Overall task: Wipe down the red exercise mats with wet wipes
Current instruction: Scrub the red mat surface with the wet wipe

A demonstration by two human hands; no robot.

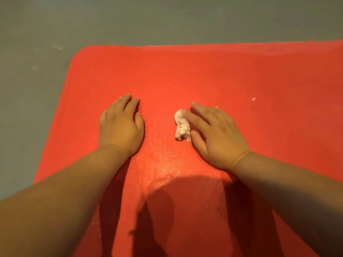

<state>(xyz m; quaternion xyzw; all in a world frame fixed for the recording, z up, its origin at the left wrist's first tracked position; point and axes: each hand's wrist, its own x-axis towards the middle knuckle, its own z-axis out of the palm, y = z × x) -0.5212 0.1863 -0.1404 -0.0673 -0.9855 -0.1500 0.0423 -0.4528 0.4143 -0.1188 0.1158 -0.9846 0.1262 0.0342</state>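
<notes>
2 hands flat on red mat (222, 75), L hand (120, 125) fingers relaxed, holding nothing, R hand (213, 134) fingers straight, touching crumpled white wipe (182, 125), grey floor (111, 21) beyond

On my feed, the left arm (55, 197) and right arm (289, 184) are bare skin all the way to the wrists. The left hand (120, 127) and right hand (217, 134) are bare too, broad across the back, with shortish fingers (a clear fold line creases the right wrist). The nails look trimmed short, and finer detail is blurred.
</notes>
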